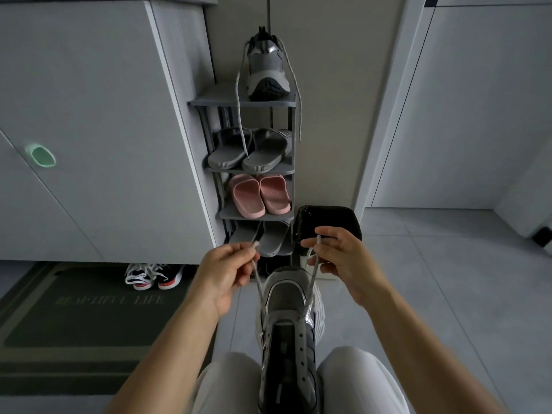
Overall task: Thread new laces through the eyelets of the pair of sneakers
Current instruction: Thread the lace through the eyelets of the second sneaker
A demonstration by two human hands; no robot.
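A grey and white sneaker lies between my knees, toe pointing away from me. A pale lace runs through its eyelets nearest the toe, and both ends rise from there. My left hand pinches the left end near its tip. My right hand pinches the right end, with the tip poking above the fingers. Both ends are pulled taut and about level. The second grey sneaker stands on top of the shoe rack, its lace ends dangling down over the shelves.
A narrow grey shoe rack holds grey and pink slippers. A black bin stands beside it, behind my right hand. A white cabinet is on the left, with dark sneakers under it and a dark doormat in front.
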